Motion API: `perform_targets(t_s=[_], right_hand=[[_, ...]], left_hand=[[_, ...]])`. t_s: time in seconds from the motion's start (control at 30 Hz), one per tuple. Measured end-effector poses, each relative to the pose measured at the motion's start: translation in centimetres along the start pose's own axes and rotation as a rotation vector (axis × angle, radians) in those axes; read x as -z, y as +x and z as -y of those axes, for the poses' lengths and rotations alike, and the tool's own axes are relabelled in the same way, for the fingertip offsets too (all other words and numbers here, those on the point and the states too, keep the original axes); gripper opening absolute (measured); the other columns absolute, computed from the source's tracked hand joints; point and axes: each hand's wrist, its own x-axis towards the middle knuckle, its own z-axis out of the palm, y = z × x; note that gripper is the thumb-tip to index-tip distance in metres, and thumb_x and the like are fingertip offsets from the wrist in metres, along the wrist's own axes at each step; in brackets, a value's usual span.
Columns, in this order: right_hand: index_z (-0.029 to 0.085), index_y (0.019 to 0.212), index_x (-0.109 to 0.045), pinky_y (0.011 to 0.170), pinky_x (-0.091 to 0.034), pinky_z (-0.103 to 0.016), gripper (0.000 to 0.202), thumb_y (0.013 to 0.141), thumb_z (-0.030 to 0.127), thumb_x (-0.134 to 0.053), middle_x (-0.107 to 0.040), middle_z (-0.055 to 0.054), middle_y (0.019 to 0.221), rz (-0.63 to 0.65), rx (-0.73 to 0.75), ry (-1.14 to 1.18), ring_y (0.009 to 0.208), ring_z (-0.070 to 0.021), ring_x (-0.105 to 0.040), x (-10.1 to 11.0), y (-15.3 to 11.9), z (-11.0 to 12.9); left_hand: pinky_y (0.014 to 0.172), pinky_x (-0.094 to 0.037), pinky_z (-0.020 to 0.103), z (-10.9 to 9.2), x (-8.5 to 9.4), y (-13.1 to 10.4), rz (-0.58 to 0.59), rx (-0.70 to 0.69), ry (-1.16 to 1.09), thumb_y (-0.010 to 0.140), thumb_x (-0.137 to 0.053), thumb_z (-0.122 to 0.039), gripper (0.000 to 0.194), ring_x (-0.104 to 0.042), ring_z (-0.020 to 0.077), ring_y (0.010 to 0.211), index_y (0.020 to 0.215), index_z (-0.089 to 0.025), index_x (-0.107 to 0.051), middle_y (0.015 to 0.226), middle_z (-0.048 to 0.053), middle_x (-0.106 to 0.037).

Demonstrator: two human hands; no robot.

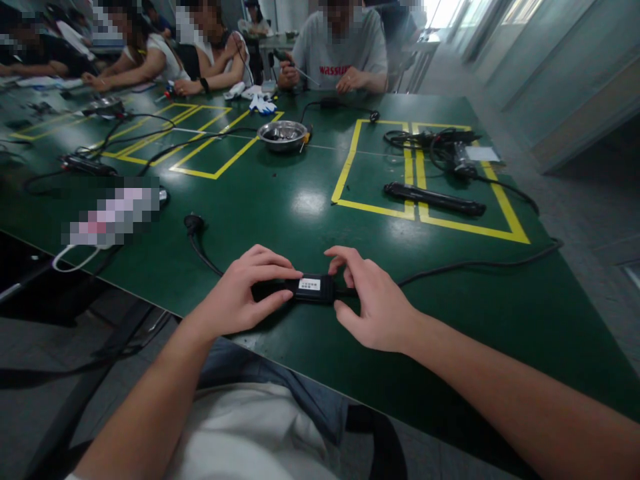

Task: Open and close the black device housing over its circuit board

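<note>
A small black box [325, 289] with a white printed label [309, 285] lies on the green table near its front edge. My left hand [251, 288] has its thumb and fingertips against the box's left end. Around the right end curves my right hand [369, 298], thumb and fingers apart, close to the box without clearly gripping it. A black cable [465, 265] runs from the right side of the box across the table. To the left, another cable leads to a black plug [194, 223] beyond my left hand.
Beyond my hands are a metal bowl [283, 136], a long black bar [435, 199], a cable bundle [445, 148] and yellow tape outlines [373, 208]. A blurred pink item [117, 217] lies left. Across the table [280, 213], several people sit, one holding a screwdriver [304, 73].
</note>
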Motion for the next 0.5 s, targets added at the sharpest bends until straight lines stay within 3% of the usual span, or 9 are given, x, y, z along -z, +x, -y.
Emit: perform_targets(t_s=[0.2, 0.5], right_hand=[[0.022, 0.115, -0.061, 0.084, -0.047, -0.042, 0.023, 0.094, 0.029, -0.066, -0.072, -0.009, 0.113, 0.042, 0.037, -0.043, 0.094, -0.0266, -0.067, 0.06, 0.32, 0.37], [0.021, 0.117, -0.064, 0.084, -0.048, -0.041, 0.024, 0.095, 0.025, -0.071, -0.073, -0.009, 0.116, 0.03, 0.069, -0.008, 0.1, -0.0264, -0.069, -0.11, 0.3, 0.14]], left_hand=[[0.097, -0.057, 0.041, -0.24, -0.21, 0.26, 0.016, -0.046, 0.002, 0.099, -0.075, -0.029, 0.021, -0.071, 0.0258, 0.108, 0.118, -0.024, -0.081, 0.118, 0.009, -0.081], [0.096, -0.057, 0.04, -0.21, -0.47, 0.09, -0.027, -0.072, 0.007, 0.1, -0.075, -0.027, 0.02, -0.072, 0.0249, 0.106, 0.119, -0.022, -0.077, 0.116, 0.009, -0.08]])
